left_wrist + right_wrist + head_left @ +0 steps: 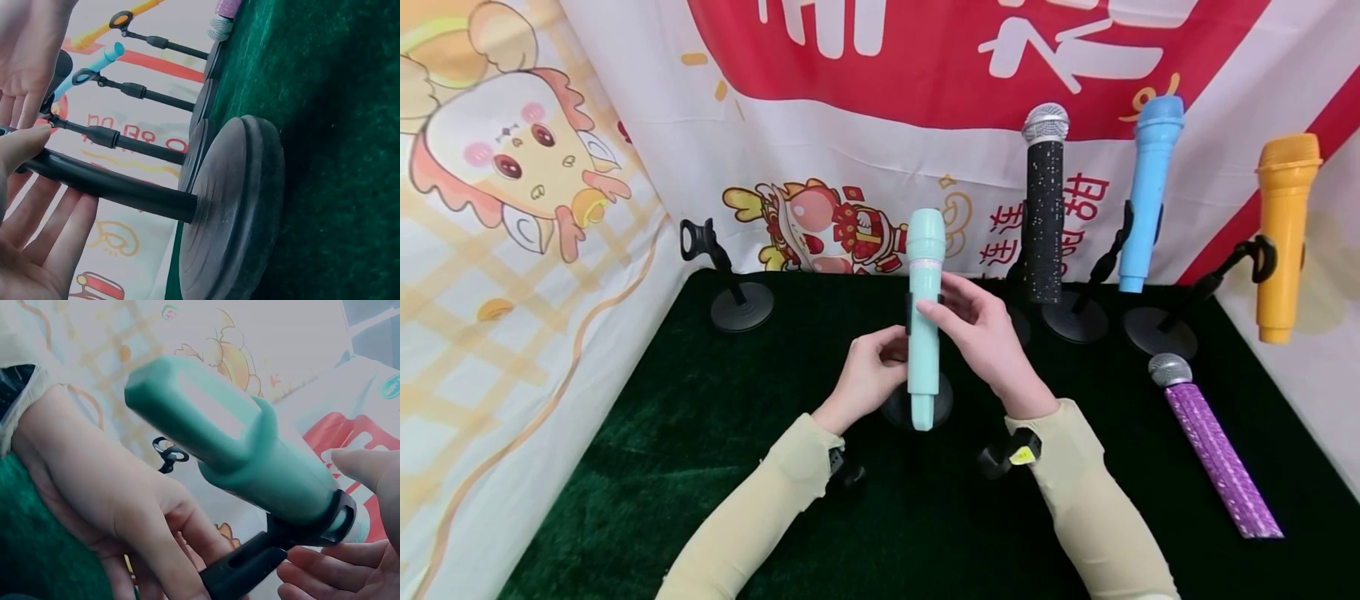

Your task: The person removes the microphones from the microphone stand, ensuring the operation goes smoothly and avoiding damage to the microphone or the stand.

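A mint-green microphone (924,350) stands nearly upright in the black clip (340,519) of a desk stand, in the middle of the head view. My left hand (872,367) grips this microphone stand (119,187) just below the clip, thumb on one side of the stem and fingers on the other. Around the microphone's upper body curls my right hand (988,337), its thumb over the front edge and its fingers behind. The round stand base (231,206) sits on the green cloth.
Black (1044,217), blue (1147,192) and orange (1285,242) microphones stand in clips at the right. A purple glitter microphone (1221,458) lies on the green cloth (647,467). At the back left is a stand with a bare clip (700,240). Printed cloth walls rise behind and beside.
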Tool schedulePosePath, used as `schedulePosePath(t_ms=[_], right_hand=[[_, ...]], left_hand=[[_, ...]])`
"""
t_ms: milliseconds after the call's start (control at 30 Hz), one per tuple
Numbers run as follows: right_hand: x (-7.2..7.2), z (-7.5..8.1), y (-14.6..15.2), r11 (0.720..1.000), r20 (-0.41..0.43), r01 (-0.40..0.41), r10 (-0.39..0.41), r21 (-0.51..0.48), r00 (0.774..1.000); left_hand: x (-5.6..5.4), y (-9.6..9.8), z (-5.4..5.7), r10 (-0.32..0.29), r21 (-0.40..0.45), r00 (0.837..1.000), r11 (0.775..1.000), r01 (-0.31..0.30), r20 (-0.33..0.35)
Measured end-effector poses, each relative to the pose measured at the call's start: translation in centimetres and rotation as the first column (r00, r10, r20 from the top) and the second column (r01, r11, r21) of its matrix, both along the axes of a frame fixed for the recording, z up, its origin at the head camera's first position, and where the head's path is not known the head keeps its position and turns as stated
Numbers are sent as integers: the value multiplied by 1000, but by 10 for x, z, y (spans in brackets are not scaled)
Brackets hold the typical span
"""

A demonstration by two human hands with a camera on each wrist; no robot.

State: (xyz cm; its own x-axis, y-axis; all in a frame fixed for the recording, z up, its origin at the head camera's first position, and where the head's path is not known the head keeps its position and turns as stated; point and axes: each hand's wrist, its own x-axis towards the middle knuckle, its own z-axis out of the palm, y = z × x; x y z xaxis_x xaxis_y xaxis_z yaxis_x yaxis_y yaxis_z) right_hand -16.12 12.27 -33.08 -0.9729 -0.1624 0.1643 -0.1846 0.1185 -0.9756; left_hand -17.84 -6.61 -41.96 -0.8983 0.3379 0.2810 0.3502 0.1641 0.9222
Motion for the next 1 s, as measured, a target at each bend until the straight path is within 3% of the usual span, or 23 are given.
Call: schedulePosePath(t_ms=[367, 767, 1000], right_hand=[[-3, -2, -6, 997, -2, 17, -17, -81, 1000], [-7, -5, -9, 981, 6, 19, -18, -193, 1000], [-8, -5, -10, 977, -5, 23, -25, -210, 1000]], left_hand=[[0, 0, 0, 4, -22, 1000, 1000, -4, -7], [4, 1, 0, 57, -32, 996, 998, -60, -74], [4, 2, -2, 72, -30, 993, 997, -75, -93]])
